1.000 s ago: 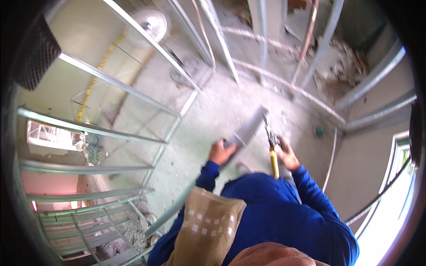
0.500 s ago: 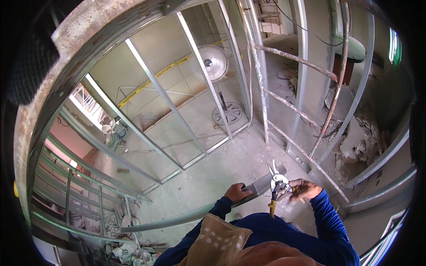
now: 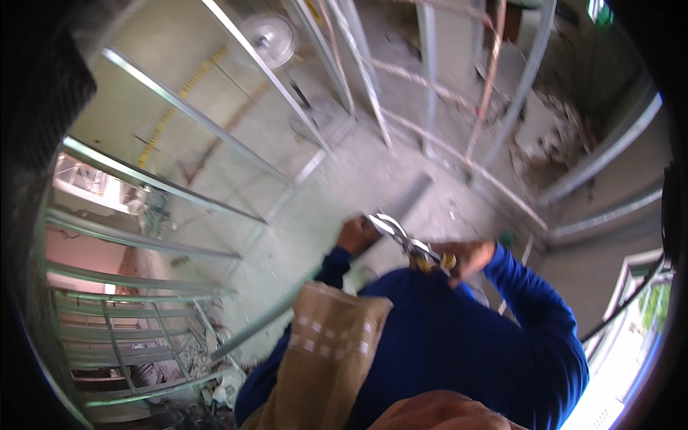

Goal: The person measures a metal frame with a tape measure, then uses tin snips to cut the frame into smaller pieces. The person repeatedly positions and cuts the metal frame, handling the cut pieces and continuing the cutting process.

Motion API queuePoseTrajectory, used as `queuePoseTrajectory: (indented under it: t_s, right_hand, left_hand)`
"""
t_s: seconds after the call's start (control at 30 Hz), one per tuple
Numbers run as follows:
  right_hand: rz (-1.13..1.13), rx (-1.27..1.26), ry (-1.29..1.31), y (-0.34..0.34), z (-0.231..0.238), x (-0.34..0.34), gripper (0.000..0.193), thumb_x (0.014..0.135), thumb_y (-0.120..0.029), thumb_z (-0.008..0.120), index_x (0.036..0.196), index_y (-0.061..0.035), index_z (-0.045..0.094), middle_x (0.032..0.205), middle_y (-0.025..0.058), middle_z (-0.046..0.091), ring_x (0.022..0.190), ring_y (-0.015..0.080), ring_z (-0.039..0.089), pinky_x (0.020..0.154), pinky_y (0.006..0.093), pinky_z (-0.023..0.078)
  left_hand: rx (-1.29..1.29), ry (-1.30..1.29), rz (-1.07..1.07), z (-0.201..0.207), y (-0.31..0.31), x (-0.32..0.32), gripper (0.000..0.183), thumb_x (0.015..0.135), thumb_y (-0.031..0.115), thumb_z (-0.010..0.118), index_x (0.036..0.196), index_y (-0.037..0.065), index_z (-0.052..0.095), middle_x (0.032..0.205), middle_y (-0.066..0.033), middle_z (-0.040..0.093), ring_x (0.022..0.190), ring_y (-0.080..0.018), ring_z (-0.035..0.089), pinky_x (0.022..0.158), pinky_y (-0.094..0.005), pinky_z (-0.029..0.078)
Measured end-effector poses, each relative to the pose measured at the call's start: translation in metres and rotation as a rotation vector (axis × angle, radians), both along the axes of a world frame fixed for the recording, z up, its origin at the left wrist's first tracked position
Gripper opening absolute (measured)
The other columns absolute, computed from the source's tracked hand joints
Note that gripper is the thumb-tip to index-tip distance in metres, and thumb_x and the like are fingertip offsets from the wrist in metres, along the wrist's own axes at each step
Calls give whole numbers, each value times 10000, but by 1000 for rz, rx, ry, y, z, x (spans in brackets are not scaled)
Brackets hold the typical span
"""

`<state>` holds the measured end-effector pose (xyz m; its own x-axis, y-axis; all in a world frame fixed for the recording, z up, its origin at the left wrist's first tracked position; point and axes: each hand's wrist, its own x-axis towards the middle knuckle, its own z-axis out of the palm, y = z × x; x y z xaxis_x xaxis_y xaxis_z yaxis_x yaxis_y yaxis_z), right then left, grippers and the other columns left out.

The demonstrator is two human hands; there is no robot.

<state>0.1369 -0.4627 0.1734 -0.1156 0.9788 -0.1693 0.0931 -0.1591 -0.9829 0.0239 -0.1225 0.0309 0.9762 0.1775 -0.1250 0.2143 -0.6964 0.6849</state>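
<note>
A long grey metal channel (image 3: 410,201) slants across in front of me, from the lower left up toward the middle of the floor. My left hand (image 3: 352,235) is closed around it, partway along its length. Yellow-handled tin snips (image 3: 407,242) are in my right hand (image 3: 466,259), whose fingers wrap the handles. Their jaws point left and reach over the channel close to my left fingers. Blur hides whether the blades touch the metal.
Upright metal studs (image 3: 183,122) frame the left and far side. Rusty, paint-spattered scaffold bars (image 3: 430,82) stand ahead to the right, with rubble (image 3: 548,136) behind them. A pedestal fan (image 3: 266,41) stands beyond the studs. Horizontal metal rails (image 3: 122,315) lie at lower left.
The snips have swung from pointing up to pointing left, over the channel near my left hand. The channel lies at a steeper slant. The whole view has shifted and blurred.
</note>
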Motion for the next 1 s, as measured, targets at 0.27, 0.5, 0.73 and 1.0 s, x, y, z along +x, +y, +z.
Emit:
queuePoseTrajectory:
  t_s: [0.27,0.5,0.73,1.0]
  right_hand:
    - [-501,93,45,7,-30,13,804,699,78,604,1477,-75,474,1317,60,547,1117,151,505,898,291,463]
    - [-676,-60,663,10,-102,-19,779,670,83,579,1435,-36,494,1168,156,695,1068,245,663,942,335,537]
    - [-632,-48,572,10,-115,-25,801,663,63,599,1450,-37,491,1226,152,688,1146,255,653,993,356,527]
    - [-642,-239,374,12,-122,-32,732,699,68,600,1421,-30,529,1216,99,679,1117,193,615,903,322,528]
  left_hand:
    - [148,-193,181,71,3,-1,528,849,462,778,841,-40,616,872,-301,671,850,-499,647,735,-527,509]
    - [197,-163,189,93,-4,-10,526,874,473,746,921,-41,644,936,-293,691,900,-473,664,789,-519,521]
    - [186,-164,207,105,-11,-15,531,878,489,739,939,-30,644,947,-281,698,906,-472,665,787,-517,521]
    - [236,-176,224,105,-15,-15,507,884,471,737,944,-25,650,925,-284,696,882,-482,663,785,-530,519]
